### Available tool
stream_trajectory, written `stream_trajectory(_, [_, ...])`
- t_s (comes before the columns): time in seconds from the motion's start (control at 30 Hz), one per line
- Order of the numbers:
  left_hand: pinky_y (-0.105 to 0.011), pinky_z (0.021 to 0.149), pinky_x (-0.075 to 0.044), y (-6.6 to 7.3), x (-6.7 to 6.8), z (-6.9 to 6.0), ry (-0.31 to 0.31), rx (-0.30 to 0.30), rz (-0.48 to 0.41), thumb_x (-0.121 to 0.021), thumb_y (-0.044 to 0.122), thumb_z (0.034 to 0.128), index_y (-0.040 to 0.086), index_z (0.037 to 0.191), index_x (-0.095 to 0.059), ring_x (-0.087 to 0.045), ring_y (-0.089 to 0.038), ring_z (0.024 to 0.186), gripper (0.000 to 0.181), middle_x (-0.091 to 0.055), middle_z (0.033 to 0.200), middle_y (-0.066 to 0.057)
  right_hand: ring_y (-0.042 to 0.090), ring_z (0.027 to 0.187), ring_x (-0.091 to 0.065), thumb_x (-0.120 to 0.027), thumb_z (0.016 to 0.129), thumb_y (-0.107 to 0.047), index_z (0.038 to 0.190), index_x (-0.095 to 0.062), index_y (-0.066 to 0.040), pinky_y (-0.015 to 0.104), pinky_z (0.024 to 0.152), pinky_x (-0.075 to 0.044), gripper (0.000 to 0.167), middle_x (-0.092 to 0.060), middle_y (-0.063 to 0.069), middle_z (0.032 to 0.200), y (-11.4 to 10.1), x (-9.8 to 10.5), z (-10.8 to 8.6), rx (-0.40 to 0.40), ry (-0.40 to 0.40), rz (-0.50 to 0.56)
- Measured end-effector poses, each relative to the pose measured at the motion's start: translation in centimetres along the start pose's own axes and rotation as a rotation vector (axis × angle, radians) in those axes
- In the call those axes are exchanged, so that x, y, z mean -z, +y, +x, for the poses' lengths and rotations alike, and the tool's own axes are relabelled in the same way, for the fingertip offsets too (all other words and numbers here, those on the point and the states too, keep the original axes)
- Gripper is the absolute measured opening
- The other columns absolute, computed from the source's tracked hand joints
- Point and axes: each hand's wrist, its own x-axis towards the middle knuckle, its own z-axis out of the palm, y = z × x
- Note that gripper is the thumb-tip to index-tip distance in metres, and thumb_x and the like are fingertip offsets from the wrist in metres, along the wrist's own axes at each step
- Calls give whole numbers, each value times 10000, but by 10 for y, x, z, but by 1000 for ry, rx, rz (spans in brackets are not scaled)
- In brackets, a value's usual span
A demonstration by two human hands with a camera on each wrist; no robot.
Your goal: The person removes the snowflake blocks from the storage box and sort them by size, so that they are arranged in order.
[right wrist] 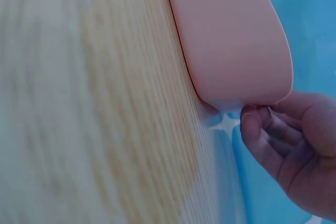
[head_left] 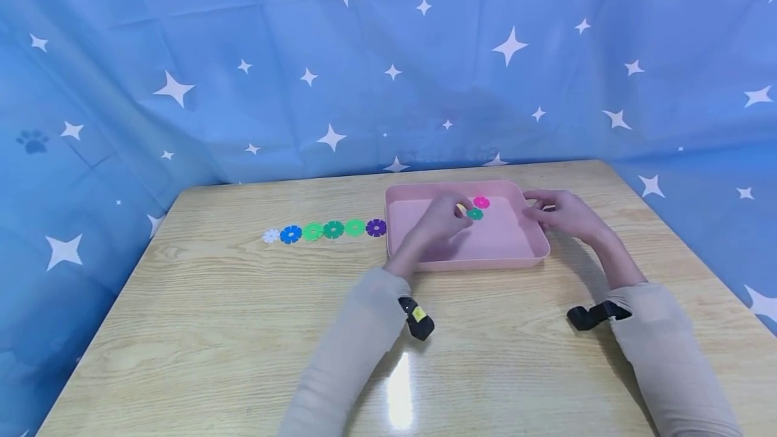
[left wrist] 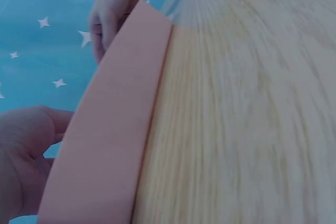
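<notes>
Inside the pink tray, my left hand has its thumb and index finger curled at the edge of a green notched disc, pinching it. A yellow disc shows partly between those fingers, and a pink disc lies just beyond. In the left wrist view the tray wall hides the fingertips of my left hand. My right hand grips the tray's right rim; in the right wrist view its curled fingers touch the tray's end.
Left of the tray runs a row of notched discs on the wooden table: white, blue, several greens, and purple close against the tray. A blue starred curtain hangs behind the table.
</notes>
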Motion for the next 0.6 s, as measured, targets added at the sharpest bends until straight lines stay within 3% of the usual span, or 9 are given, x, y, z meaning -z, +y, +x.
stream_trajectory(0.1, [-263,769,-503,-1,-8,5,-11,17,82,-620,103,985,66,1296,-650,-562,-173,894,315,-630,1186,-39,149,744,-607,-614,1021,-193,1440,-466,82,300,653,-491,522,-668,136,937,-1,0,1,6,0,2])
stream_trajectory(0.2, [-295,902,-490,-2,-15,8,-11,36,205,-587,148,990,130,1330,-637,-562,-179,1074,344,-624,1260,-11,148,747,-607,-610,1024,-194,1446,-458,84,295,651,-489,528,-667,135,937,0,-1,1,2,-4,6])
stream_trajectory(0.33, [-303,924,-472,-2,-22,9,26,66,288,-608,243,999,186,1208,-676,-504,-171,1181,227,-609,1167,6,156,752,-608,-600,1030,-196,1454,-449,82,303,654,-492,529,-663,135,941,0,-1,1,-3,-9,3])
stream_trajectory(0.47, [-272,772,-455,-1,-26,9,55,101,301,-657,277,985,179,1008,-641,-503,-143,981,102,-546,1021,13,153,762,-607,-595,1032,-188,1453,-447,84,310,662,-503,523,-662,143,947,0,0,2,-4,-9,1])
stream_trajectory(0.6, [-244,741,-454,1,-27,9,68,156,309,-693,279,967,163,1055,-608,-503,-125,892,168,-525,972,19,155,756,-607,-599,1030,-189,1451,-452,84,314,655,-501,523,-666,145,951,0,0,2,-5,-9,6])
